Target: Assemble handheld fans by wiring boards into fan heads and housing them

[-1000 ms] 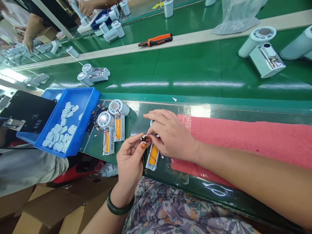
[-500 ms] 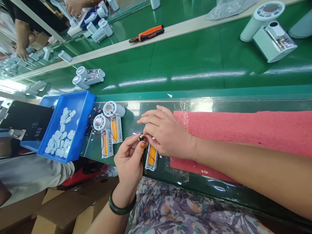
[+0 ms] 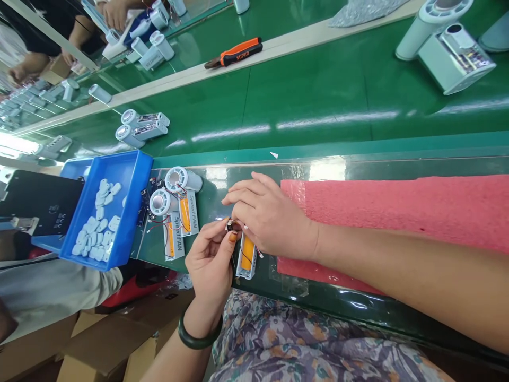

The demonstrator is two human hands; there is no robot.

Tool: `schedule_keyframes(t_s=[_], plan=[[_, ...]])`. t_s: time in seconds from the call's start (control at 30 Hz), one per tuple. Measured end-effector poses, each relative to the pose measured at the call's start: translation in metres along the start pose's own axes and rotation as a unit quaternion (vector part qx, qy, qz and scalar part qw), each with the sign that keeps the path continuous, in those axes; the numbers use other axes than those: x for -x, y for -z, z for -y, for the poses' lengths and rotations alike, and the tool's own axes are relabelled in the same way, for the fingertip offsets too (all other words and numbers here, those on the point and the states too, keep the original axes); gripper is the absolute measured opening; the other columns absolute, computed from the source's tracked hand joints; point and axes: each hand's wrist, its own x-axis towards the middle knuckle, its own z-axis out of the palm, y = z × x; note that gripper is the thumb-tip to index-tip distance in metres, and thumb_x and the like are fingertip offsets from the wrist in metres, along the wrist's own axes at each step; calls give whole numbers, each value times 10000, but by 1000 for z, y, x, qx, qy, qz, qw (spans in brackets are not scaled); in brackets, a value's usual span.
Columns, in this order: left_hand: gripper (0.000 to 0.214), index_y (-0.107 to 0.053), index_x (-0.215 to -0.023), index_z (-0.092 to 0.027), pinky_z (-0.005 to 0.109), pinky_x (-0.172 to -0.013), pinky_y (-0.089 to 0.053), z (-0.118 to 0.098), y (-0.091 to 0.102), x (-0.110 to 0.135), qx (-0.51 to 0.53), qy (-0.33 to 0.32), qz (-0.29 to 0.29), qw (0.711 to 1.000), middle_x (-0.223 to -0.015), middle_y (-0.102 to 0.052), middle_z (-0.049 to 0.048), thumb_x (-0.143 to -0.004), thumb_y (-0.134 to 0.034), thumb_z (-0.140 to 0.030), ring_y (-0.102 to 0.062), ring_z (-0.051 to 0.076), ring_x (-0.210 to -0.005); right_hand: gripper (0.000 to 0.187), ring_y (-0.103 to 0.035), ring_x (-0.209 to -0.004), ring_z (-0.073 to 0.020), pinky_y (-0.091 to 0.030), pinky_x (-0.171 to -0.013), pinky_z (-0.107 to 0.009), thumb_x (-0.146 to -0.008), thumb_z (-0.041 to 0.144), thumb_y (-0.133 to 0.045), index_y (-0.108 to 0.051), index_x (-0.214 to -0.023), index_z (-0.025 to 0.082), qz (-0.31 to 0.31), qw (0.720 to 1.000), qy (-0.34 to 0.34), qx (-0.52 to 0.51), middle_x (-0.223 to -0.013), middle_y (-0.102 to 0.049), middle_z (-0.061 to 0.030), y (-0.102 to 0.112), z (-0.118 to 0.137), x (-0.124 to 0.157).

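My left hand (image 3: 210,260) pinches a small dark part (image 3: 229,226) with thin wires, thumb and forefinger closed on it. My right hand (image 3: 267,215) meets it from the right, its fingertips pinched on the same small part and its wires. Under both hands lies an open white fan handle with an orange battery (image 3: 246,255) on the green bench, mostly hidden by my right hand. Two more opened fans marked "Speed FAN" (image 3: 177,212) lie just to the left, with red and black wires showing.
A blue bin (image 3: 131,175) of small white plastic parts stands at the left. A pink foam mat (image 3: 397,207) lies under my right forearm. The green conveyor carries more fans (image 3: 141,126), (image 3: 445,42) and orange-handled pliers (image 3: 234,53). Other people's hands work at top left.
Both hands have stayed together on the small part. The view has shifted slightly, so the bench items sit a little lower and to the left.
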Motion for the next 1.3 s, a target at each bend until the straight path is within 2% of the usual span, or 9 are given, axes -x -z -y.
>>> schedule_keyframes(t_s=[0.1,0.2,0.3,0.5,0.77,1.1,1.3], plan=[[327,-792,-964,-230,225,-801,-633,0,1,1,6,30,-5,1000,-996,-770,49,-703,-915,-382,-746,136,-838,170,-516,-1316,-288,-302,-1171,-548,-926,109,-541,-682,-1003,165,-6,1000,-17,4,-1335,-672,-120,1,2,1],[336,-778,-986,-228,241,-819,-634,0,2,3,11,61,-6,998,-1035,-780,60,-717,-906,-385,-757,155,-877,148,-482,-1357,-324,-314,-1160,-558,-942,182,-551,-682,-1006,158,-9,999,-43,10,-1465,-580,-155,6,4,2],[330,-779,-985,-240,243,-837,-635,0,4,3,22,57,0,998,-1038,-784,51,-713,-911,-371,-762,155,-891,158,-475,-1372,-336,-320,-1153,-567,-948,196,-546,-686,-1009,156,1,999,-50,14,-1524,-522,-167,11,5,2],[311,-786,-951,-241,245,-856,-637,-1,4,0,5,21,8,1000,-1022,-778,44,-699,-921,-364,-756,146,-883,118,-473,-1383,-308,-275,-1174,-581,-928,170,-579,-693,-955,179,3,999,-48,-23,-1493,-561,-134,12,3,0],[263,-798,-941,-258,237,-842,-629,1,4,2,0,19,-8,1000,-1012,-776,30,-718,-910,-339,-749,135,-880,138,-477,-1371,-286,-229,-1196,-587,-916,129,-582,-705,-940,185,-12,997,-48,-56,-1368,-666,-97,8,2,-1],[236,-809,-921,-255,243,-805,-629,0,2,-2,-17,-20,17,1000,-977,-771,35,-719,-907,-329,-742,147,-861,168,-501,-1329,-286,-263,-1178,-623,-924,109,-562,-697,-998,175,4,997,-20,-77,-1301,-703,-80,9,-3,-1],[217,-812,-932,-270,219,-820,-620,1,2,-2,-8,-15,29,999,-989,-774,21,-734,-897,-289,-740,127,-860,180,-502,-1311,-281,-300,-1155,-583,-932,108,-552,-692,-1019,180,15,997,-21,-74,-1274,-711,-80,9,-4,-3]])
